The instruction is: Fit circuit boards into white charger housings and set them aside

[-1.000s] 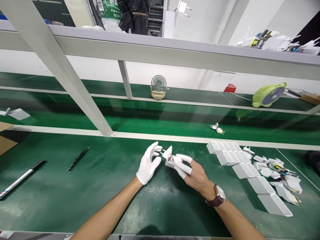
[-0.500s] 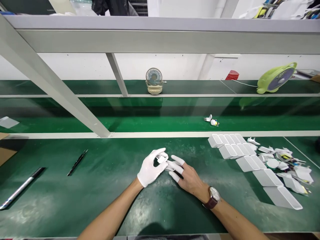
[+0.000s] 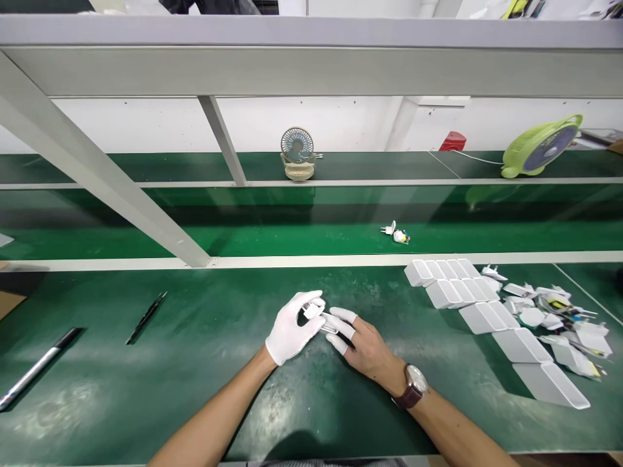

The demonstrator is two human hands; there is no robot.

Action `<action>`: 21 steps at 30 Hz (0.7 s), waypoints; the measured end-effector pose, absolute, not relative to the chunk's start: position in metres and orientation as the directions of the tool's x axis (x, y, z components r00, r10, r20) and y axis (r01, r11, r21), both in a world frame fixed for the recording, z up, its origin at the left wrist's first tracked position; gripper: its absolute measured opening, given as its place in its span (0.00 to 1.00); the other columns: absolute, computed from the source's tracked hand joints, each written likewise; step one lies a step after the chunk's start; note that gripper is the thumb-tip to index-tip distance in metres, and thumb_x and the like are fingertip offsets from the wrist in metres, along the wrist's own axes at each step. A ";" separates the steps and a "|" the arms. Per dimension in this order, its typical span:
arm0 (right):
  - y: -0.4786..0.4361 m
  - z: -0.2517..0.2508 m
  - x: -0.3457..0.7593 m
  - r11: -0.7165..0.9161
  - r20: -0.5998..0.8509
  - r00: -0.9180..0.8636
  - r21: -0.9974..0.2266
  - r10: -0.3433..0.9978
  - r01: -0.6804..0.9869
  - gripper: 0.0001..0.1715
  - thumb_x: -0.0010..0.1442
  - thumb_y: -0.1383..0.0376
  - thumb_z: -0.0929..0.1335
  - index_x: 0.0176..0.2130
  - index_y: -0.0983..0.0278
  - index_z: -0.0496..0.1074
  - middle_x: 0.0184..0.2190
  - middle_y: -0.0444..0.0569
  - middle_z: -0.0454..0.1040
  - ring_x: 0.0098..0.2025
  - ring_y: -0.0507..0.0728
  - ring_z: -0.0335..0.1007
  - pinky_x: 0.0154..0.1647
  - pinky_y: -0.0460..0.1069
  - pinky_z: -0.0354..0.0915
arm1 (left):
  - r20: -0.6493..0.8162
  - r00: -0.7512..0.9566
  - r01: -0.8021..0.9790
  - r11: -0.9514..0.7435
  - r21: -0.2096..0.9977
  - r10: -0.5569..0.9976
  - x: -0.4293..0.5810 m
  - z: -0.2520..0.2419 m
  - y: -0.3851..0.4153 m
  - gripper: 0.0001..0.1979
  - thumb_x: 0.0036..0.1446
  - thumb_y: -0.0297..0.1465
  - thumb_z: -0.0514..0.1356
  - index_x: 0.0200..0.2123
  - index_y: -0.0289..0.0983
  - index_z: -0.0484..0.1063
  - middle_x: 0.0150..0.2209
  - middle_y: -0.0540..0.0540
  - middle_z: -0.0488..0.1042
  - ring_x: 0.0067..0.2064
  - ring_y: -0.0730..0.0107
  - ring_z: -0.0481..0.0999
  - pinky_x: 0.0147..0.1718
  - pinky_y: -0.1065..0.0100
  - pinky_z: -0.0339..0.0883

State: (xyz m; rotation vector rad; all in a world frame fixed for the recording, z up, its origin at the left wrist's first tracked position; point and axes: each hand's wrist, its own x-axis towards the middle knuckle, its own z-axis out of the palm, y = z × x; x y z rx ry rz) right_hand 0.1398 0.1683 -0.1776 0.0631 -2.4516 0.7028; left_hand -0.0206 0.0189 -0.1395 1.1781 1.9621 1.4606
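Legible text, numbers or signs: none. Wristwatch dial — faces up, markings too small to read. Silver rod with a black end, left on bench — any print too small to resolve. Same for the black pen and green fan. White plug-in adapter: largely covered by fingers, nothing readable.
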 end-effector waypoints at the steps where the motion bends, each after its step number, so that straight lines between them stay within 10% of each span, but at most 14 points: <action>1: 0.168 -0.180 0.141 0.869 0.537 -0.838 -0.455 0.095 -0.193 0.28 0.67 0.68 0.67 0.64 0.60 0.62 0.57 0.58 0.70 0.53 0.60 0.73 0.52 0.56 0.75 | 0.146 -0.548 0.365 0.078 0.928 0.823 -0.020 -0.139 0.019 0.22 0.61 0.35 0.62 0.58 0.41 0.68 0.48 0.42 0.75 0.47 0.61 0.76 0.51 0.56 0.70; 13: 0.171 -0.139 0.138 0.905 0.667 -0.741 -0.360 0.082 -0.225 0.27 0.63 0.71 0.69 0.59 0.58 0.69 0.57 0.58 0.70 0.52 0.60 0.74 0.48 0.54 0.76 | 0.348 -0.619 0.293 -0.204 0.934 0.705 -0.023 -0.148 0.015 0.33 0.61 0.49 0.60 0.64 0.40 0.61 0.57 0.36 0.68 0.56 0.51 0.71 0.52 0.54 0.67; 21: 0.163 -0.180 0.127 0.871 0.484 -0.867 -0.469 0.115 -0.146 0.21 0.66 0.69 0.66 0.57 0.59 0.72 0.51 0.58 0.73 0.48 0.63 0.75 0.46 0.58 0.76 | 0.295 -0.621 0.290 -0.137 0.947 0.726 -0.023 -0.149 0.016 0.30 0.63 0.45 0.59 0.64 0.40 0.60 0.58 0.36 0.67 0.55 0.54 0.71 0.52 0.54 0.67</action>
